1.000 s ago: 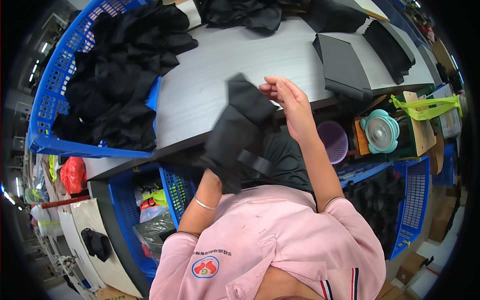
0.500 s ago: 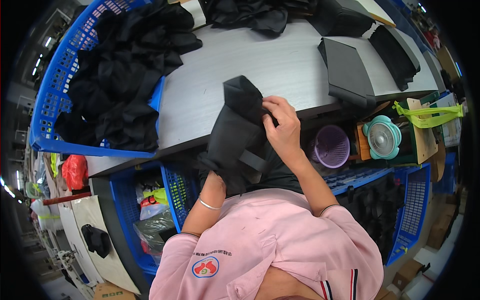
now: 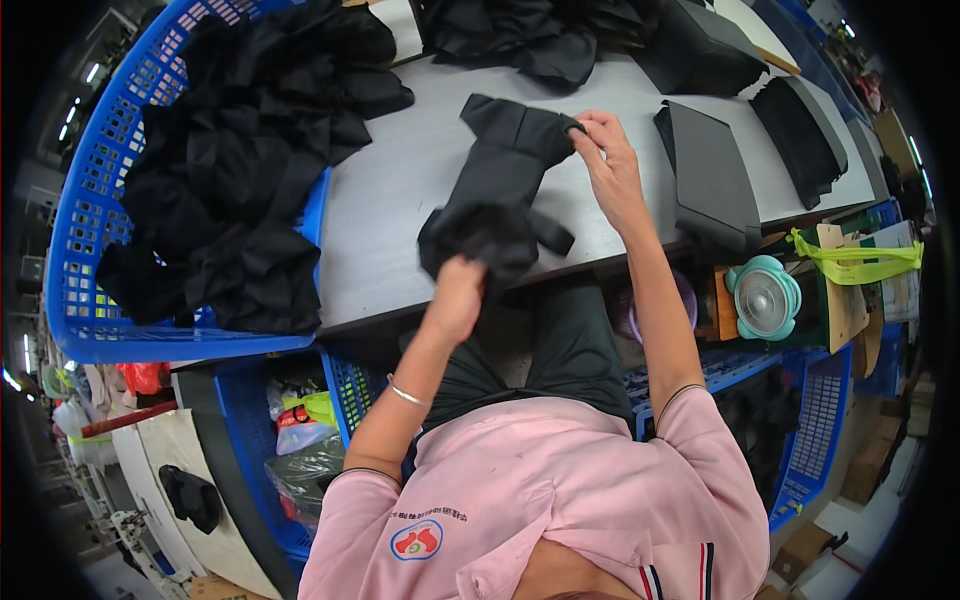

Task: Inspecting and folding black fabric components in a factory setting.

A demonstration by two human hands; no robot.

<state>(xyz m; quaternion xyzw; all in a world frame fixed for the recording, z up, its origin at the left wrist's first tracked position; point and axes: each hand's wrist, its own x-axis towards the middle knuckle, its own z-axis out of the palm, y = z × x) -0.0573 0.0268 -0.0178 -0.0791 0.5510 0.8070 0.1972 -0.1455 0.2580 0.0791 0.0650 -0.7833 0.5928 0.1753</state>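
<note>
A black sewn fabric piece (image 3: pixel 500 165), long and tube-like with a short strap sticking out on its right, stretches between my hands over the table. My right hand (image 3: pixel 612 165) pinches its far right corner between thumb and fingers. At the near end, where the cloth is bunched and blurred, my left hand (image 3: pixel 460 295) grips it; the fingertips are hidden in the folds. To the left, a blue plastic basket (image 3: pixel 185 345) holds a heap of black fabric pieces (image 3: pixel 240 150).
The grey table (image 3: pixel 375 220) carries black cloth (image 3: pixel 520 45) at the back and stacked dark panels (image 3: pixel 710 175) at the right. Beyond its right edge is a teal fan (image 3: pixel 763 298). Below stand a purple bin (image 3: pixel 680 305) and blue crates (image 3: pixel 240 430).
Both hands have moved forward over the table, carrying the black fabric piece away from my lap. My left hand, earlier hidden to the wrist by the cloth, now shows at its near end.
</note>
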